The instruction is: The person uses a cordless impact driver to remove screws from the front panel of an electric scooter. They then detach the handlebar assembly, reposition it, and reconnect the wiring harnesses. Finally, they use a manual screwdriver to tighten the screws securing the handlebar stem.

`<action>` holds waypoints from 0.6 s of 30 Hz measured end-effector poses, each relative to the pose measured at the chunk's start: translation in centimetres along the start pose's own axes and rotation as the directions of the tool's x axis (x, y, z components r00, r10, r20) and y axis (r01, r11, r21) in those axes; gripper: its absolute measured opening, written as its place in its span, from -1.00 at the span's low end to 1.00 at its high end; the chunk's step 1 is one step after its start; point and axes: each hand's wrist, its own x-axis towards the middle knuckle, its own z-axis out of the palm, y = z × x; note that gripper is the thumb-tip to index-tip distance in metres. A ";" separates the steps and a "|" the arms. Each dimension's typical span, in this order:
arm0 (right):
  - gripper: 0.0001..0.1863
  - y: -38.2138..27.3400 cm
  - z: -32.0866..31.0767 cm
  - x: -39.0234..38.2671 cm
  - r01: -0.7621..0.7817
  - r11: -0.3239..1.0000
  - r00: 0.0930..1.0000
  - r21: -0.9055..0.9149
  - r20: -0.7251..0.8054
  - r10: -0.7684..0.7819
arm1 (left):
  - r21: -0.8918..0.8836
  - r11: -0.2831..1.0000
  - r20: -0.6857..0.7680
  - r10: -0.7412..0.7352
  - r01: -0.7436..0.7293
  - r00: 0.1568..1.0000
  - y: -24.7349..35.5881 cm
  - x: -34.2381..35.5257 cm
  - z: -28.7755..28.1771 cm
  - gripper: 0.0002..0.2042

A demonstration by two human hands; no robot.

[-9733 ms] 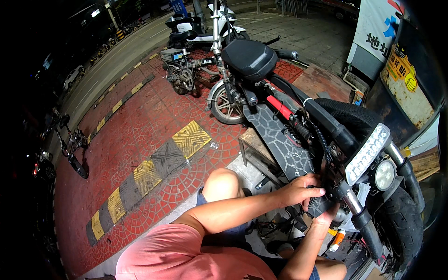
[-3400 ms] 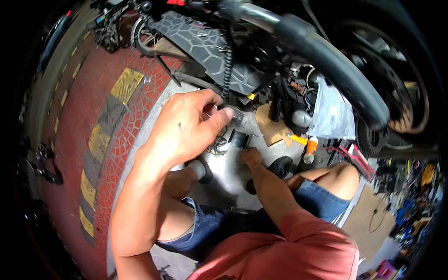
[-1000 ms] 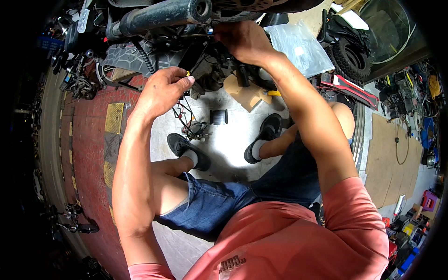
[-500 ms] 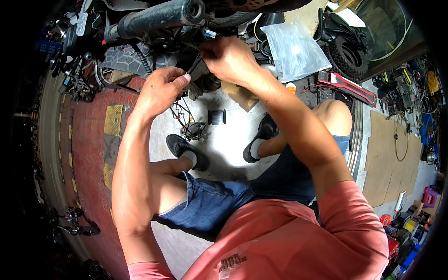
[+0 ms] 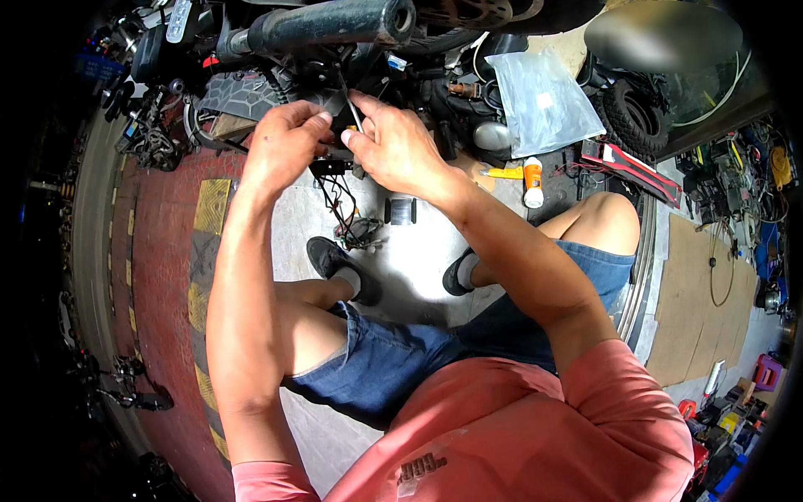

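My left hand [image 5: 283, 149] is closed, thumb against fingers, on a small dark flat strip [image 5: 337, 104]. Just beside it, my right hand [image 5: 396, 144] grips a slim silver metal tool [image 5: 355, 115] that points up and away from me; its exact kind is too small to make out. The tool's far end lies close to the strip, but whether they touch I cannot tell. Below both hands hangs a bundle of black and red wires [image 5: 339, 201], running down to a tangle on the floor. Over the hands extends a dark metal cylinder [image 5: 335, 25], part of a motorcycle.
Right of my hands lie a clear plastic bag [image 5: 544, 105], an orange-and-white bottle [image 5: 533, 182], a yellow cutter [image 5: 506, 173] and a tyre [image 5: 631, 117]. A red-and-black case [image 5: 631, 170] sits farther right. A small dark part [image 5: 401, 211] is on the floor between my feet.
My right hand has turned and lowered, so the silver tool now shows between its fingers. The view has shifted slightly, and the bottle and yellow cutter are in plain sight.
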 end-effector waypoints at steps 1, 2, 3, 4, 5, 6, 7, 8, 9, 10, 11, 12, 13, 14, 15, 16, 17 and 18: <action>-0.39 0.1 0.1 -0.3 -0.021 0.999 1.000 0.041 0.016 0.020 | 0.008 1.000 -0.005 -0.016 0.017 1.000 0.0 -0.2 -0.3 -0.76; -0.35 0.2 0.2 -0.5 -0.043 0.996 0.999 0.083 0.034 0.040 | 0.016 0.999 -0.012 -0.034 0.034 0.999 -0.1 -0.3 -0.6 -0.76; -0.27 1.4 0.9 -0.5 -0.022 0.987 1.000 0.157 -0.010 0.024 | -0.021 0.999 -0.005 -0.025 0.025 1.000 -0.3 -0.4 -0.8 -0.76; -0.25 1.9 1.0 -0.8 -0.089 0.988 0.996 0.128 0.010 0.089 | -0.015 0.999 -0.005 -0.039 0.039 0.999 -0.7 -0.6 -1.0 -0.75; -0.21 2.4 1.0 -1.0 -0.172 0.960 0.985 0.219 0.035 0.168 | 0.013 0.999 0.009 -0.050 0.050 0.999 -1.1 -0.4 -1.3 -0.75; -0.17 2.9 0.7 -1.3 -0.254 0.918 0.967 0.305 0.067 0.245 | 0.040 0.997 0.022 -0.063 0.062 0.998 -1.4 -0.5 -1.7 -0.75; -0.12 4.7 0.1 -1.4 -0.265 0.885 0.964 0.383 0.074 0.256 | 0.079 0.996 0.008 -0.052 0.051 0.999 -0.5 -1.0 -1.6 -0.73; -0.15 4.9 -1.0 -1.7 -0.286 0.874 0.956 0.392 0.058 0.286 | 0.080 0.995 0.000 -0.056 0.055 0.998 -0.4 -1.3 -1.7 -0.72; -0.22 6.7 -1.1 -1.9 -0.343 0.810 0.931 0.476 0.056 0.361 | 0.084 0.995 -0.005 -0.057 0.057 0.998 -0.6 -1.7 -1.9 -0.72; -0.29 8.9 -1.4 -2.4 -0.387 0.739 0.899 0.552 0.047 0.436 | 0.087 0.995 -0.002 -0.047 0.047 0.999 -0.6 -1.8 -1.9 -0.72; -0.36 10.5 -1.6 -3.3 -0.452 0.684 0.859 0.572 0.073 0.507 | 0.099 0.994 -0.008 -0.048 0.049 0.999 -0.6 -2.1 -2.1 -0.72; -0.41 12.2 -1.8 -4.1 -0.509 0.627 0.814 0.590 0.094 0.573 | 0.110 0.993 -0.012 -0.044 0.045 0.999 -0.6 -2.4 -2.3 -0.72; -0.46 14.3 -1.8 -5.0 -0.596 0.460 0.713 0.658 0.169 0.681 | 0.124 0.992 -0.017 -0.038 0.040 0.999 -0.6 -2.7 -2.6 -0.72; -0.47 16.8 -1.5 -6.2 -0.569 0.182 0.643 0.802 0.296 0.707 | 0.111 0.993 -0.026 -0.034 0.037 0.999 -0.7 -2.9 -2.9 -0.72; -0.47 18.2 -1.1 -7.4 -0.532 -0.076 0.545 0.843 0.411 0.731 | 0.102 0.994 -0.037 -0.034 0.037 0.999 -0.9 -3.1 -3.3 -0.72; -0.47 21.0 -0.5 -9.2 -0.531 -0.162 0.539 0.832 0.479 0.693 | 0.092 0.995 -0.043 -0.029 0.033 0.999 -0.9 -3.3 -3.6 -0.72; -0.50 25.4 0.2 -10.8 -0.597 -0.160 0.537 0.786 0.540 0.648 | 0.045 0.998 -0.048 -0.029 0.031 0.998 -0.4 -3.6 -3.8 -0.73; -0.54 24.8 2.2 -11.4 -0.649 -0.034 0.537 0.760 0.489 0.688 | 0.024 0.999 -0.064 -0.037 0.038 0.997 -0.9 -4.2 -4.5 -0.71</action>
